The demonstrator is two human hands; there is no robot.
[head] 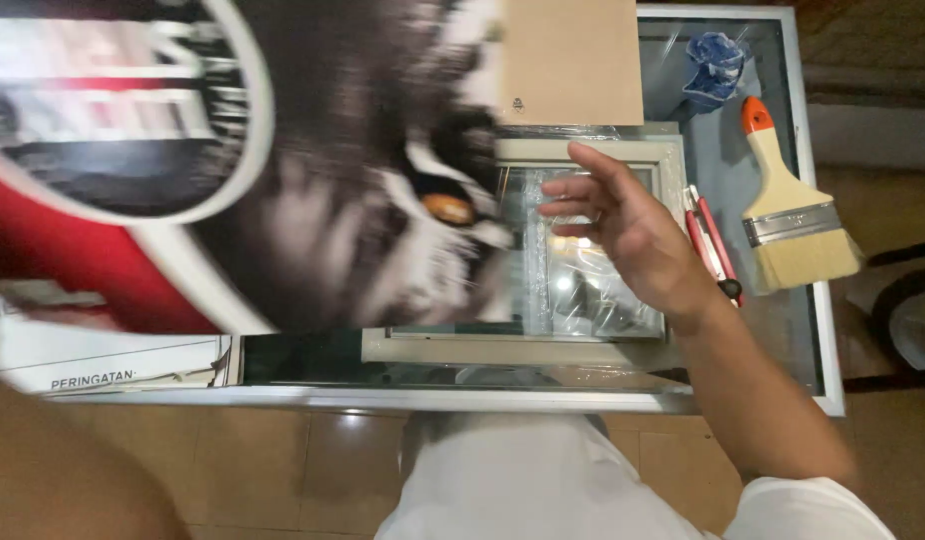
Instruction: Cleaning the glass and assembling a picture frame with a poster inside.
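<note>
Clearly, the large printed poster (pixel 283 170) fills everything left of the right hand (pixel 633 235); it is blurred with motion, a glossy sheet showing a dark furred animal face with an orange eye, beside red, white and black bands. The left hand is not visible as such, only a blurred forearm at the lower left, so I cannot tell what it grips or how open it is. A stack of white printed sheets (pixel 113 360) lies under the poster's lower edge.

The right hand hovers open, fingers (pixel 573 185) loosely spread and pointing left, holding nothing, just above the picture frame (pixel 583 155). That frame is pale, flat-moulded and rectangular, its pane covered by crinkled clear plastic film that catches the light. To seat the sheet well, I judge it best kept flat and square to the frame's edges, with the open palm ready to smooth it from the centre outward so no crease sets.

Beyond the fingertips lies a plain brown board (pixel 573 60), matte and stiff-looking. Just right of the wrist rests a slim red utility knife (pixel 711 240), then a wide paintbrush (pixel 793 215) with pale bristles, metal ferrule and orange-tipped wooden handle. A crumpled blue cloth (pixel 715 62) sits farther off on the glass-topped table (pixel 803 340).
</note>
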